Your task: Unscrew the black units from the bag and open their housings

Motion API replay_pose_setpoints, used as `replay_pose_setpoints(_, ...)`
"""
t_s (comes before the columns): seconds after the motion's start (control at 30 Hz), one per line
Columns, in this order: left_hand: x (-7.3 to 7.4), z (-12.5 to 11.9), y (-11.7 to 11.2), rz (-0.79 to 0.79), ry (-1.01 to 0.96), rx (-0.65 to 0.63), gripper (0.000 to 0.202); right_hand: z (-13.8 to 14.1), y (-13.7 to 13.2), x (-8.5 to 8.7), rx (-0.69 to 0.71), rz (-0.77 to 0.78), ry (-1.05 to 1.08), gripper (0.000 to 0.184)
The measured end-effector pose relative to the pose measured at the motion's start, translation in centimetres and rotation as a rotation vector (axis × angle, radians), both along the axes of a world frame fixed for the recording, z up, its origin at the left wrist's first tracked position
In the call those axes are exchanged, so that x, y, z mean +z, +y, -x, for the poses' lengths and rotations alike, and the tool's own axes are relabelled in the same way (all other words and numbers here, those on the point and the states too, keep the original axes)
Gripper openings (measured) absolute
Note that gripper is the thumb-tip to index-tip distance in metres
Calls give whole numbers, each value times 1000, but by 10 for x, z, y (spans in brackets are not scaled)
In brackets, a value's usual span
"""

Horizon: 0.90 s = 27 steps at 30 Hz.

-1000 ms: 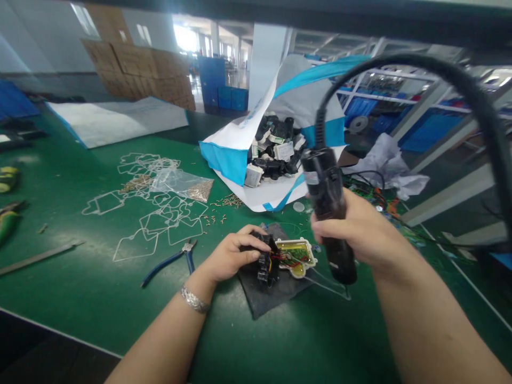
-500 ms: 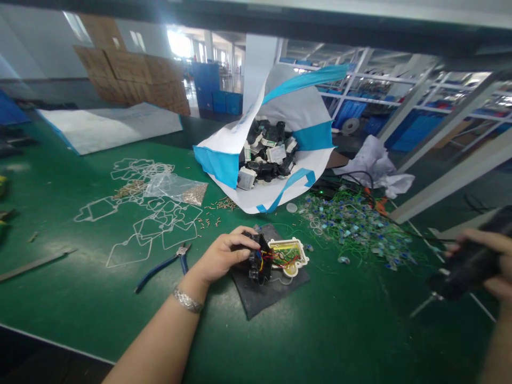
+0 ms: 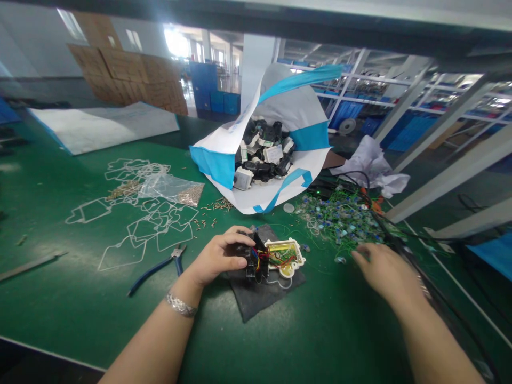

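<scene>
My left hand [image 3: 222, 253] grips the black plastic housing [image 3: 253, 261] of a small device, thumb in front and fingers over the top. Red, yellow and blue wires run from the housing into an opened white casing [image 3: 286, 256] that shows a green circuit board. Both parts rest on a dark grey mat [image 3: 256, 301]. To the right, my right hand [image 3: 384, 272] is over the green table beside a heap of green wires with small blue pieces [image 3: 344, 213]. It is a little blurred; its thumb and forefinger look apart, with nothing visible between them.
Blue-handled cutters [image 3: 154, 272], thin white gaskets [image 3: 140, 234], a bag of screws [image 3: 172, 189] and a flat metal strip [image 3: 32, 266] lie leftward. A white-and-blue sack [image 3: 216, 165] of device parts stands behind. Black cables [image 3: 444, 298] run along the right side.
My right hand held a black power screwdriver at the far right; now the tool is gone from the hand, which has moved left toward the device. My left hand keeps its grip on the housing.
</scene>
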<state>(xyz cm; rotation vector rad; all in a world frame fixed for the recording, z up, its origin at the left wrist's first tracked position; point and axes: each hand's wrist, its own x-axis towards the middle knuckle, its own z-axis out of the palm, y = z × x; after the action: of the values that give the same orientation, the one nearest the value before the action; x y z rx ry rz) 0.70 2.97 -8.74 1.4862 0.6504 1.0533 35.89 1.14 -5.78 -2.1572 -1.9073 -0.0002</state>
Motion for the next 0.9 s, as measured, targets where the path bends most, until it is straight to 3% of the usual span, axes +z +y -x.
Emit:
replay_pose_setpoints(0.1,1,0,0,4,9,66,28,67,-3,2,196,121,142,31)
replay_pose_setpoints(0.23,3,1,-2,26,16,120,24,116,7,3,231,152,216,18)
replay_pose_setpoints(0.4,6,6,-2,20,20,103,32,116,16,16,309,233,394,14)
replay_pose_setpoints(0.5,6,9,-1,82,-12,59,47,113,9,36,436,310,878,20)
replay_pose_setpoints(0.6,6,13,0,105,-7,40,46,112,4,48,452,325,1362,29)
replay_pose_setpoints(0.8,7,17,0,74,53,76,42,110,20,30,262,94,1379,31)
replay_pose_setpoints(0.9,7,18,2,36,113,143,41,117,25,19,282,140,1391,33)
